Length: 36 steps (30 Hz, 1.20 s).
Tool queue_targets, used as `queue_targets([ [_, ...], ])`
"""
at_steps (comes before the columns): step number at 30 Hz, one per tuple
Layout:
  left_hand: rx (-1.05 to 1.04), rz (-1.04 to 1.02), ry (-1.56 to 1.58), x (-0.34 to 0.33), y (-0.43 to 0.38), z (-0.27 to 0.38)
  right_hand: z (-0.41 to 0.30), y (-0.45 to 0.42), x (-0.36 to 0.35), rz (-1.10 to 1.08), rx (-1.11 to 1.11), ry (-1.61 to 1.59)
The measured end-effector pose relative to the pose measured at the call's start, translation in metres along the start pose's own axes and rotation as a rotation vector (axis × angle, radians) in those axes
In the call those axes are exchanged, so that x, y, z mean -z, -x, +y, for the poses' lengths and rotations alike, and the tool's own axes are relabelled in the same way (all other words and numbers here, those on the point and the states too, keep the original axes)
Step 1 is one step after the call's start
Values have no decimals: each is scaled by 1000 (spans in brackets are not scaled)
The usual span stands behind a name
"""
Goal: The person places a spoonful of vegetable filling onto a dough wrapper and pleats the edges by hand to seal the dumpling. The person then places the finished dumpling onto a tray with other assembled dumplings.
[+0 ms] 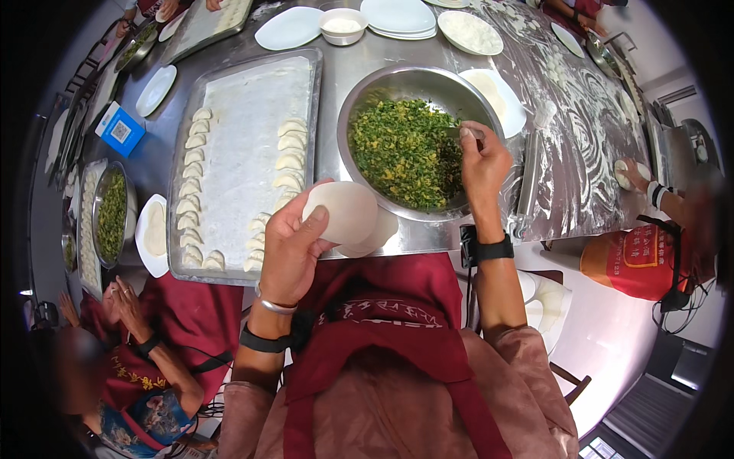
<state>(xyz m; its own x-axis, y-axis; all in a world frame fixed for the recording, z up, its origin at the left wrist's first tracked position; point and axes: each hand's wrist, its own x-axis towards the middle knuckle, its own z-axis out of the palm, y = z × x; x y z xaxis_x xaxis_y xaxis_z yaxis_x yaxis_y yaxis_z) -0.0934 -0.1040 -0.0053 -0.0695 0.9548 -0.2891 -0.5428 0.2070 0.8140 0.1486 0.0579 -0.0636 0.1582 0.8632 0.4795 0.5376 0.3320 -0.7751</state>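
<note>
My left hand (292, 244) holds a round dough wrapper (344, 209), thumb on top, near the table's front edge. A second pale round shape shows just below that wrapper; whether it is another wrapper or a reflection is unclear. Over the right side of a large steel bowl (367, 86), my right hand (487, 163) pinches a small metal utensil (452, 132), its lower end hidden. Chopped green and yellow filling (401, 152) lies in the bowl. Left of it, a metal tray (246, 137) carries rows of folded dumplings (192, 172) along both sides.
A plate with wrappers (513, 115) sits behind the bowl at right. A metal strip (528, 172) borders the floured surface (579, 149). White plates (289, 28) and a flour bowl (470, 34) stand at the back. Co-workers' hands (123, 304) are at left and right (633, 175).
</note>
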Motion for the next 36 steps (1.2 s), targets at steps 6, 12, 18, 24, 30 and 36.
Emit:
queue_targets([
  [6,76,-88,271,16,-2,-7,9,1,-17,-107,-196,-150],
  [12,117,-93,284,11,-6,0,9,-1,-20,-125,-456,-374],
  [18,94,-127,351,15,-14,-10,-1,-3,-19,-170,-674,-546],
  [24,75,-106,414,14,-23,-9,-3,-3,-17,-127,-819,-700],
  [30,53,-89,444,12,-38,-8,5,-2,-14,-155,-889,-813],
  [36,58,-58,413,0,-61,-13,-3,-6,-1,-144,-859,-880],
])
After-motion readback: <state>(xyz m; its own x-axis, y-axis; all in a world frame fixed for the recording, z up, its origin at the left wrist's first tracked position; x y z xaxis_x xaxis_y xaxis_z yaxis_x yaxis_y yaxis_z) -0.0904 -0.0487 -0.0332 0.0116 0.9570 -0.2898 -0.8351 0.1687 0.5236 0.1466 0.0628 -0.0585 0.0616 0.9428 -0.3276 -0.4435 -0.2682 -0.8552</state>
